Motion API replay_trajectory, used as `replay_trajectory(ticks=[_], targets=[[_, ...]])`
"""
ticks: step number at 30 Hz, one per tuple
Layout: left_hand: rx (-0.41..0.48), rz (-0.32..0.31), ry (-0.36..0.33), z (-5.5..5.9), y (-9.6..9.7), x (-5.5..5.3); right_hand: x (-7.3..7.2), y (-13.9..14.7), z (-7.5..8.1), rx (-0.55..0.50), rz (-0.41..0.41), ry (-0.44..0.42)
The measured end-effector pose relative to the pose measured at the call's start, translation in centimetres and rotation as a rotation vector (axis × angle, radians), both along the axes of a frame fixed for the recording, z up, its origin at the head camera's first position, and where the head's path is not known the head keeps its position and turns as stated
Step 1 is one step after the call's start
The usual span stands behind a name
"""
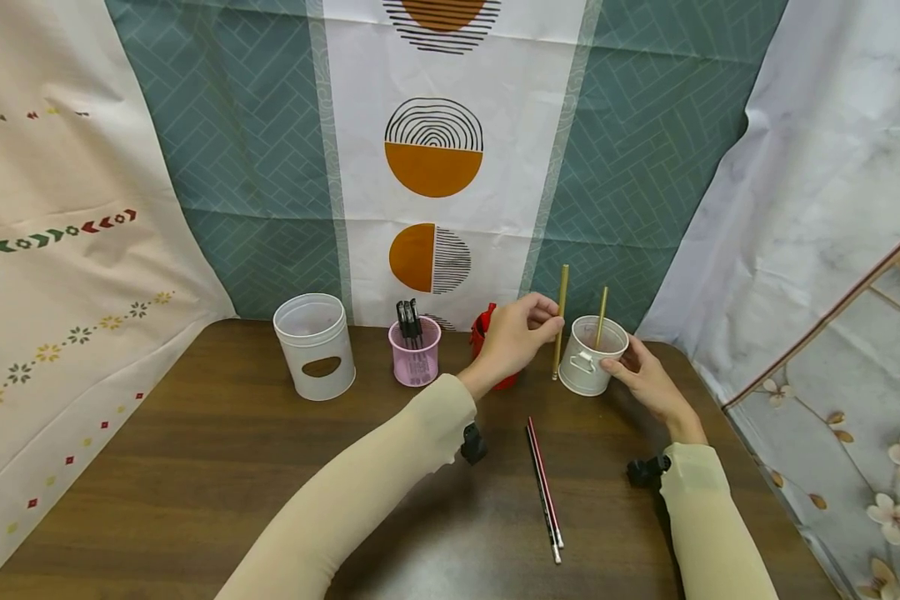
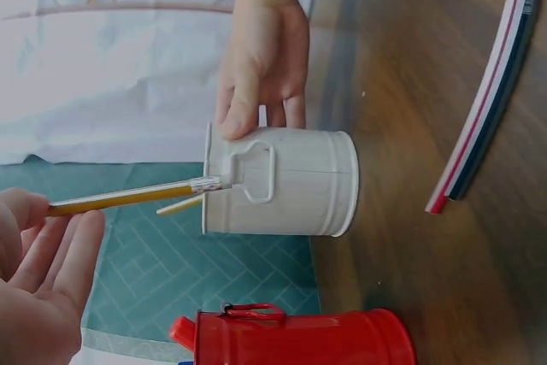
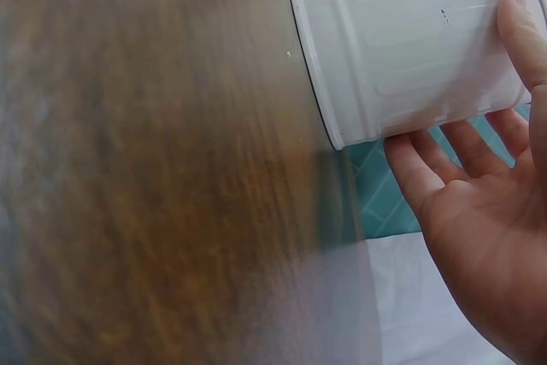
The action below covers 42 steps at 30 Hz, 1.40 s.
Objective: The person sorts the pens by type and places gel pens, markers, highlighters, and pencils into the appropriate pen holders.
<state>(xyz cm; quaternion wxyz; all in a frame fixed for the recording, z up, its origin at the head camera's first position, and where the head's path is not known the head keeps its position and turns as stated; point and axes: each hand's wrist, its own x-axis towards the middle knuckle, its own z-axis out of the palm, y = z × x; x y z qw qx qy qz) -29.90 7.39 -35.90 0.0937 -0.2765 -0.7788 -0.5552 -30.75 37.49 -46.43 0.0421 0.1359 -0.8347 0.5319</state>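
My left hand (image 1: 521, 333) pinches a yellow pencil (image 1: 562, 312) near its upper part, with the pencil upright just left of the white metal cup (image 1: 585, 379). In the left wrist view the pencil's silvery end (image 2: 209, 184) overlaps the cup's side by its wire handle (image 2: 256, 173). A second yellow pencil (image 1: 602, 312) stands inside the cup, leaning on the rim. My right hand (image 1: 648, 383) grips the cup from its right side, thumb on the front and fingers curled behind, as the right wrist view also shows with the cup (image 3: 410, 49) on the table.
Two striped pencils (image 1: 543, 492), one red and one black, lie on the wooden table (image 1: 195, 483). A red container (image 1: 506, 382) stands behind my left wrist. Further left are a pink cup (image 1: 414, 367) with black-handled items and a large white container (image 1: 322, 367). Curtains hang behind.
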Motion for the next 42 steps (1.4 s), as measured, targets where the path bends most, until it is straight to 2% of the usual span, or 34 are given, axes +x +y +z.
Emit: replay_trajectory(ticks=[6,9,17,25,32,38,42], targets=[[0.108,0.006,-0.065,0.5,1.3,-1.4,0.1,0.1,0.1,0.003,-0.008,0.005],[0.124,0.014,-0.084,0.5,1.7,-2.0,0.1,0.1,0.1,0.002,-0.006,0.001],[0.125,0.045,-0.089,0.4,2.4,-3.2,-0.1,-0.2,-0.1,0.012,-0.008,0.014],[0.189,0.024,-0.081,1.6,3.6,-3.9,-0.2,-0.3,0.2,0.011,-0.004,0.013],[0.159,0.047,-0.06,2.1,5.0,-4.3,-0.1,0.0,0.4,0.015,-0.019,0.012],[0.061,0.085,-0.041,0.9,6.0,-4.3,0.0,0.1,0.2,0.011,-0.005,-0.002],[0.029,0.106,-0.029,0.1,6.1,-4.2,-0.1,-0.1,0.0,-0.01,0.002,-0.008]])
